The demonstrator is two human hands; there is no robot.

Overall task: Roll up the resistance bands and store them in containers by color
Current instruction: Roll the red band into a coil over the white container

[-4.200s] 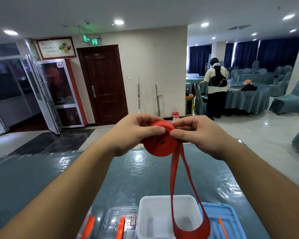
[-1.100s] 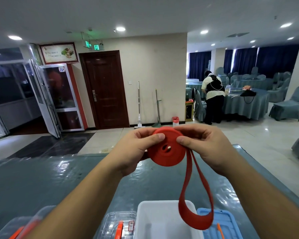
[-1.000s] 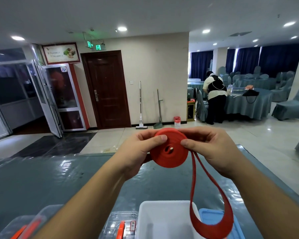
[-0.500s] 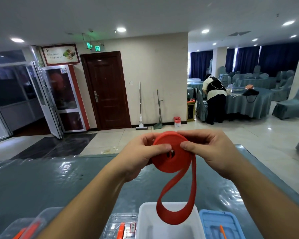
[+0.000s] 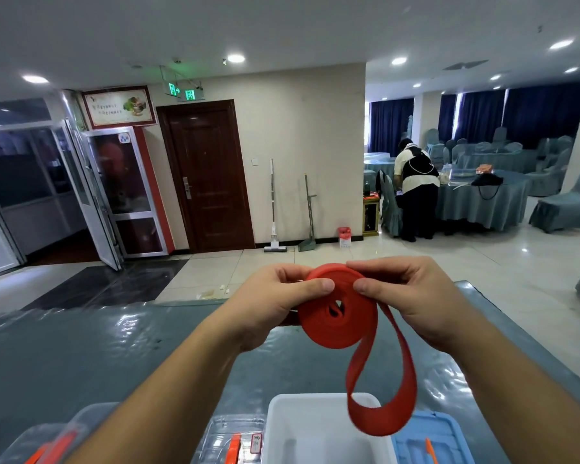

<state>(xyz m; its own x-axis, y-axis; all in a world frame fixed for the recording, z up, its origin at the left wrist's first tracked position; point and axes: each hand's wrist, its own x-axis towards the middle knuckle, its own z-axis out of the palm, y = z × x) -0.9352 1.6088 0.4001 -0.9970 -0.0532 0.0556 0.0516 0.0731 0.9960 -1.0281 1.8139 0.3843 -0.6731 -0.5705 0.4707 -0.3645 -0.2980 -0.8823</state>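
A red resistance band point(image 5: 337, 324) is wound into a flat coil held up above the table. My left hand point(image 5: 278, 303) pinches the coil's left side, thumb on its face. My right hand point(image 5: 404, 296) pinches the coil's upper right edge. A loose loop of the band hangs from the coil's right side down to just above a white container point(image 5: 282, 426). A clear lidded container with orange clasps point(image 5: 230, 440) stands to its left, a blue container point(image 5: 442, 437) to its right.
The table point(image 5: 114, 356) has a glossy grey-green plastic cover. Another clear container point(image 5: 47, 443) shows at the bottom left edge. Beyond the table lie a tiled floor, a brown door, and a person bent over a draped round table at the back right.
The coil has grown and sunk slightly as both hands kept winding. The hanging loop is shorter than four seconds ago and has swung from under the coil to the right.
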